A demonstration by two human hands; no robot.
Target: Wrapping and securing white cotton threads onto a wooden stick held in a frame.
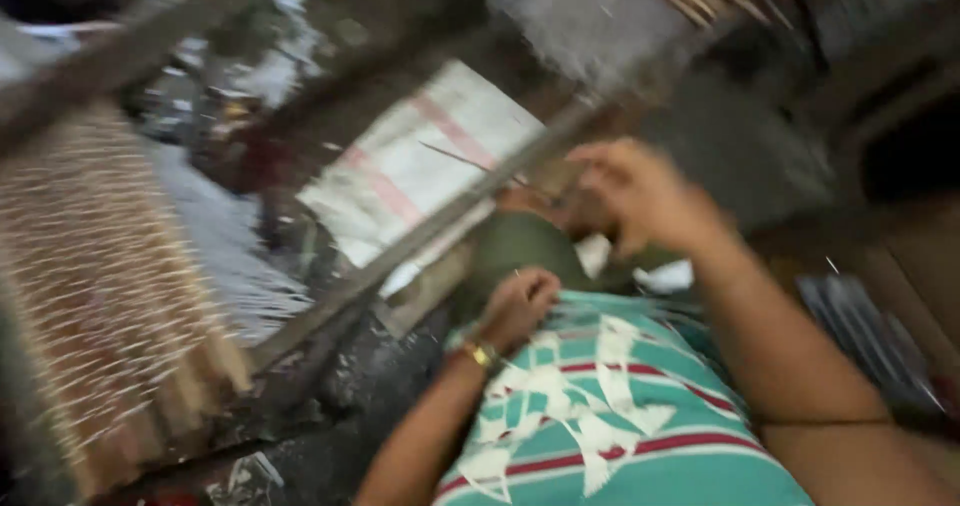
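**Hands at work over a striped cloth beside a loom-like frame**

A person's left hand (pixel 520 306), a gold bangle (pixel 482 354) at the wrist, rests curled on a teal cloth (pixel 640 436) with red stripes and a white pattern, which lies across the lap at the lower middle of the view. Its fingers are drawn together, and a thin pale strand seems to stick up from them; blur hides whether they pinch it. The right hand (pixel 640 196) is raised above and beyond the cloth, near a dark green bundle (pixel 520 251); motion blur leaves the state of its fingers impossible to tell. A long grey bar (pixel 420 236) runs diagonally just beside both hands. Behind it lies a white sack (pixel 420 166), rectangular, crossed by pink stripes, with a thin stick (pixel 470 161) lying on it. At left, rows of pale threads (pixel 90 266) stretch across a wooden frame (pixel 200 376). The floor (pixel 330 436) below is dark and littered with scraps.
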